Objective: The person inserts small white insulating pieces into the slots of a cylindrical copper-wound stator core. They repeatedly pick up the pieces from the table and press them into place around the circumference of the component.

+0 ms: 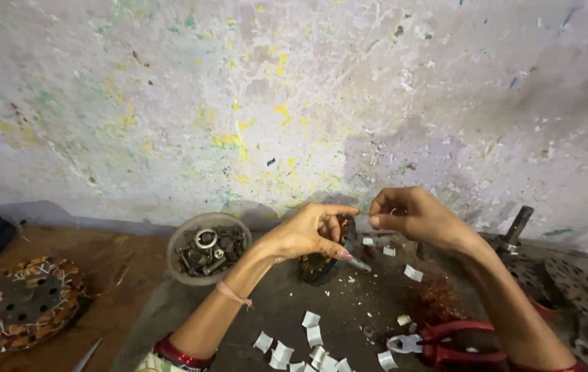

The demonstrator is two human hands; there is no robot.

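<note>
Left hand (311, 231) at frame centre grips a round dark motor part (323, 258) upright on the grey worktop (273, 303), fingers curled around it. Right hand (411, 215), just beside it, pinches something too small to tell. Lower left lies a copper-wound stator (26, 300); centre-left, a bowl of bolts (209, 248); lower right, red pliers (445, 344); white paper slips (311, 337) below.

I see a dark round motor stator (318, 265) with coppery windings standing on edge on the grey mat, small white paper slips (311, 319) scattered just before it
</note>
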